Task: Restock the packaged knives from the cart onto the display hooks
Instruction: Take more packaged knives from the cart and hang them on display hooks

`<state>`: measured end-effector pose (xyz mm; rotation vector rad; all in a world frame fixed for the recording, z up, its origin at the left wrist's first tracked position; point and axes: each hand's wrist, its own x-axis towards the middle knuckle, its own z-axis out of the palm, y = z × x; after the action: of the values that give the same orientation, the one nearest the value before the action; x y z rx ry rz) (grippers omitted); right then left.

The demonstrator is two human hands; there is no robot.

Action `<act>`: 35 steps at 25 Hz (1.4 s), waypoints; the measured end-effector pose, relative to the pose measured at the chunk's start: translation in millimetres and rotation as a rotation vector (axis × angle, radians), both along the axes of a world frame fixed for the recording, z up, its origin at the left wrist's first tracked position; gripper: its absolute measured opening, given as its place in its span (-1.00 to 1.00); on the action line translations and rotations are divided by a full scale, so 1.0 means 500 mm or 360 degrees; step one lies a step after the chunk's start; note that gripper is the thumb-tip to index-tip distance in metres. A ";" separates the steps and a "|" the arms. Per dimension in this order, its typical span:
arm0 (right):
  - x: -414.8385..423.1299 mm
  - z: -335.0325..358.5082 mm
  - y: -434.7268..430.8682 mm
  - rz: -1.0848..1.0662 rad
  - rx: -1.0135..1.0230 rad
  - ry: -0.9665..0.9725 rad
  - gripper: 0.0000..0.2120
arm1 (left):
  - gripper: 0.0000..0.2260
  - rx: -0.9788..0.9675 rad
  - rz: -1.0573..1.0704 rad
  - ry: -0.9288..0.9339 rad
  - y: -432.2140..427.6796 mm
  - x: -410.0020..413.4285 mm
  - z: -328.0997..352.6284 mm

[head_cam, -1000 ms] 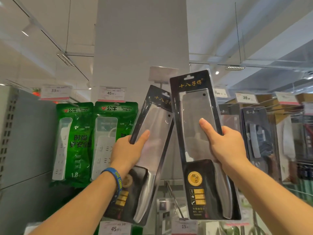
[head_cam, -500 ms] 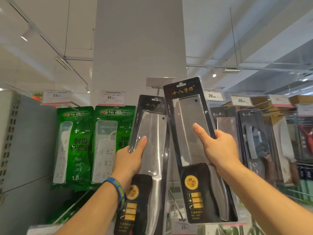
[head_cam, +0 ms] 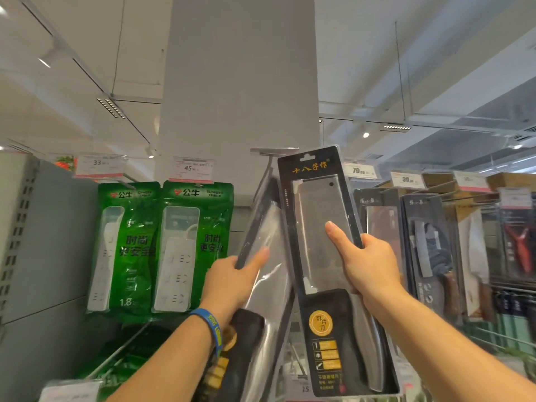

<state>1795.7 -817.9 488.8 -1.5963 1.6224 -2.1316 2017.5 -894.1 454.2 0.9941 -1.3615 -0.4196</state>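
Two packs were up at once, one per hand, both raised to the top row in front of the pillar. My reading: each was held about mid-length by one edge, so the punched top was left free to meet the hook.

The left hand gripped the left pack by its left edge, thumb across the front film, fingers behind and out of view. The pack was turned nearly edge-on and tilted, its top close under the hook's tag holder. It was likely the one being threaded. I could not tell whether the hole had caught the wire, as the top was blurred.

The right hand gripped the right pack by its right edge, thumb on the blister over the blade, fingers wrapped behind. The pack was face-on, leaning left, just right of the hook and overlapping the left pack. It was probably parked there awaiting its turn.

Right pack:
- long black card with gold characters on top and a slotted hang hole
- clear blister over a broad rectangular cleaver blade with a small hole near one top corner
- steel handle below
- round gold sticker and yellow icons on the lower card

The left pack seemed the same kind but was mostly glare.

Neighbours: green power-strip packs hung to the left, other knife packs to the right.
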 end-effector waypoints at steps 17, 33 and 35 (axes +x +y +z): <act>-0.017 -0.008 -0.023 0.0236 -0.0030 -0.0087 -0.27 | -0.31 -0.0146 0.0171 -0.0003 -0.002 0.044 0.043; -0.023 -0.016 -0.029 0.0262 0.0042 -0.0195 -0.12 | -0.14 0.0135 -0.0110 0.0245 -0.038 0.012 0.027; -0.016 -0.020 -0.038 0.0233 0.0080 -0.0141 -0.21 | -0.13 0.0291 -0.0204 0.0273 -0.062 0.016 0.040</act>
<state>1787.5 -836.9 478.8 -1.5318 1.4729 -2.0414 2025.3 -925.1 474.2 0.9985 -1.2511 -0.7202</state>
